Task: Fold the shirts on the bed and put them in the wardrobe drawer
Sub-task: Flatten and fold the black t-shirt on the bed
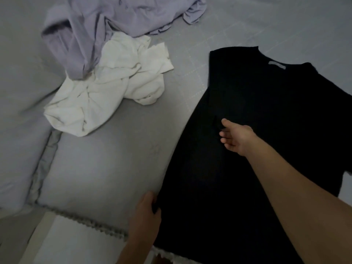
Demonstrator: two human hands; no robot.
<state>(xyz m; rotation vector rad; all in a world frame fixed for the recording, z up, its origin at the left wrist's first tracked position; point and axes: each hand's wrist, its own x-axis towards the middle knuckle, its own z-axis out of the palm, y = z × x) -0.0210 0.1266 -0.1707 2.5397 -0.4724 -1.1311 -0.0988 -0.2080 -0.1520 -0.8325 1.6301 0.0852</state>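
A black shirt lies spread flat on the grey bed, collar and label toward the far right. Its left side looks folded inward along a straight edge. My left hand grips the shirt's near left edge by the hem, fingers curled into the fabric. My right hand reaches over the middle of the shirt and pinches a small fold of black cloth between thumb and fingers. A crumpled white shirt lies to the left, and a bunched lilac shirt sits behind it.
A grey pillow or duvet fold rises along the left side. The bed's trimmed front edge runs across the lower left, with a pale floor or bed frame below it.
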